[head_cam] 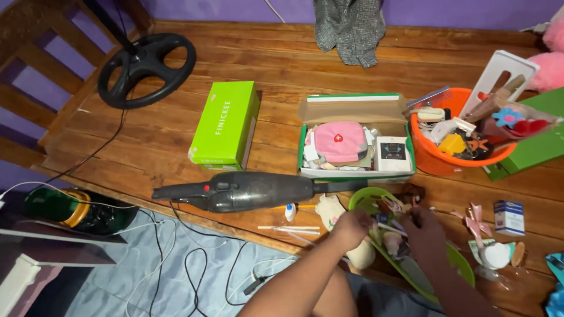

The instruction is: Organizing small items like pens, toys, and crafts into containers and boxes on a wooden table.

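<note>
Both hands work inside a green dustpan [364, 198] of small trinkets on the wooden floor, at 6 o'clock from the open box [352, 108]. Left hand [351, 226] and right hand [424, 228] each pinch small items; which items cannot be told.

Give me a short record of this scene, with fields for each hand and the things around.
left hand: over green tray, on small items; hold unclear
right hand: over the tray, among the items; hold unclear
in front: handheld vacuum, open box with pink pouch
right: orange tub
left: green box
surface: wooden boards
</note>
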